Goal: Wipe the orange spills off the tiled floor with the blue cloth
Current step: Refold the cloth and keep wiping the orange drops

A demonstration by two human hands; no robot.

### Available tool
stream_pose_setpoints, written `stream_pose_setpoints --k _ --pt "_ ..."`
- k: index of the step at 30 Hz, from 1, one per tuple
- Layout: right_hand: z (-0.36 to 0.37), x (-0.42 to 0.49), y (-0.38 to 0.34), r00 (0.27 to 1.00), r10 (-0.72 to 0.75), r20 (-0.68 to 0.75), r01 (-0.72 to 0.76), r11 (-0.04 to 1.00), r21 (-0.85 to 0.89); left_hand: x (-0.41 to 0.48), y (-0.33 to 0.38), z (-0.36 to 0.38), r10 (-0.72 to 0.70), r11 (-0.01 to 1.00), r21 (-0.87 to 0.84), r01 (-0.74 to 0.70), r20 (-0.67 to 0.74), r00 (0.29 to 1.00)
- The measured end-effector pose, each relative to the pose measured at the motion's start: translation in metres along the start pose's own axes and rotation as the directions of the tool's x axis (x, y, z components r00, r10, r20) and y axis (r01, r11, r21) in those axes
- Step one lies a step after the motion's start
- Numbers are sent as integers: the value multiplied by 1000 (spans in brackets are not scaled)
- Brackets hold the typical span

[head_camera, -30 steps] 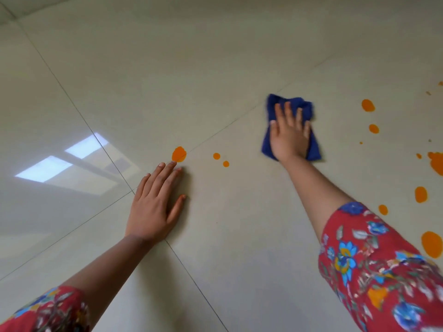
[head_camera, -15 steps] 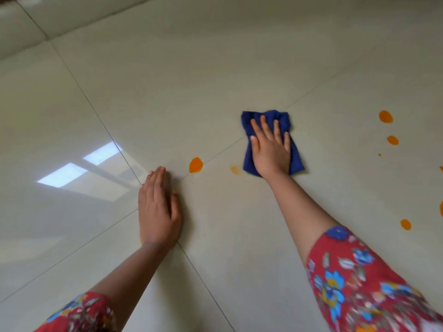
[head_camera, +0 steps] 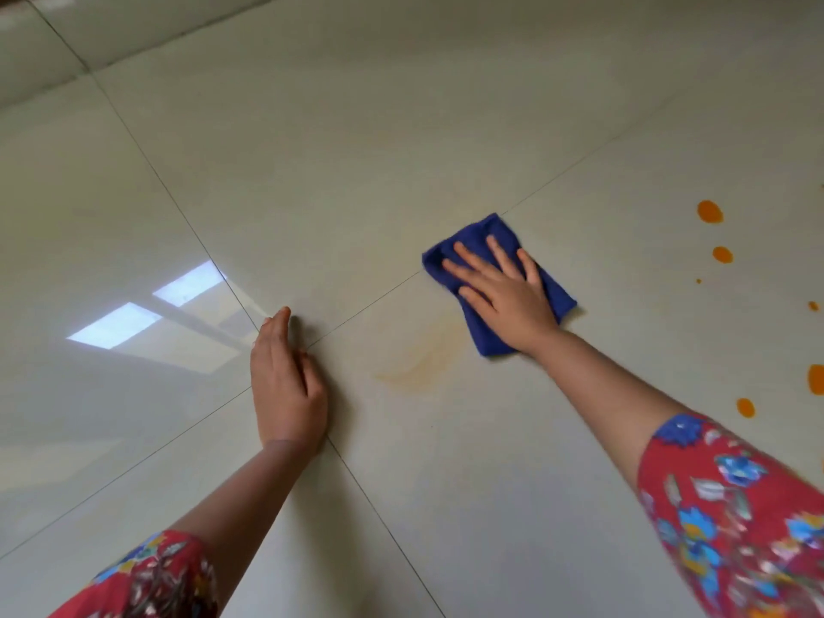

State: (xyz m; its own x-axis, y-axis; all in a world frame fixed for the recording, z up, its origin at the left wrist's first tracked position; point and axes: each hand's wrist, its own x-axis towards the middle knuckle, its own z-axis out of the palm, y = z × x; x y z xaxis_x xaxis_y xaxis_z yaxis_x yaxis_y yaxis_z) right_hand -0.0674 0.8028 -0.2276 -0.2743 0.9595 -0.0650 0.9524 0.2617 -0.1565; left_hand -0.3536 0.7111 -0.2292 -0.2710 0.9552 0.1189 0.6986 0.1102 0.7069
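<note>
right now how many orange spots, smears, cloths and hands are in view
orange spots: 6
faint orange smear: 1
blue cloth: 1
hands: 2, left hand and right hand
total: 10

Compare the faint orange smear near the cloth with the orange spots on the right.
The smear is pale, streaky and long; the spots are bright, solid and rounded. The smear lies between the two hands, beside the blue cloth; the spots sit apart near the right edge. Both are orange marks on the floor.
</note>
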Motion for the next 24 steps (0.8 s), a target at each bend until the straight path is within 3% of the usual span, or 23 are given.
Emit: stream_pose_setpoints --k 1,3,6,8,11,13,15,17,18,20,22,24 --pt "-3 12 -12 995 94 -30 -95 995 -17 0 1 0 2 1000 2 -2 -1 1000" --pt "1 32 -53 992 130 -6 -130 991 -23 2 0 0 2 1000 -1 -2 -3 1000" --pt "16 16 -117 985 -175 4 175 984 -40 3 -2 0 -1 1000 -29 1 -23 1000" --pt "24 -35 -132 894 -446 51 447 894 -24 2 -2 -1 -1 999 -54 -1 -35 999" --pt "20 -91 -82 807 -582 98 577 813 77 0 -2 -2 13 999 -45 -13 -9 1000" --pt "16 -83 -24 890 -455 33 454 890 23 -1 0 0 24 1000 -20 -24 22 999" --pt "7 -56 10 995 -92 -39 93 995 32 -1 1 1 55 998 8 -56 60 997" --pt "2 -27 -6 979 163 -118 -159 986 45 1 1 0 62 998 11 -63 85 994" --pt "6 -20 -28 978 170 -123 -168 985 32 1 0 0 57 998 5 -57 93 994" --pt "18 -36 -82 989 -80 -120 77 996 -33 1 -1 -2 63 998 -17 -62 92 994" --pt "28 -90 -115 899 -439 -2 438 897 -53 2 -1 -3 78 996 -46 -75 71 994" --pt "23 -139 -99 803 -584 120 585 811 31 0 1 -5 90 994 -69 -86 59 994"
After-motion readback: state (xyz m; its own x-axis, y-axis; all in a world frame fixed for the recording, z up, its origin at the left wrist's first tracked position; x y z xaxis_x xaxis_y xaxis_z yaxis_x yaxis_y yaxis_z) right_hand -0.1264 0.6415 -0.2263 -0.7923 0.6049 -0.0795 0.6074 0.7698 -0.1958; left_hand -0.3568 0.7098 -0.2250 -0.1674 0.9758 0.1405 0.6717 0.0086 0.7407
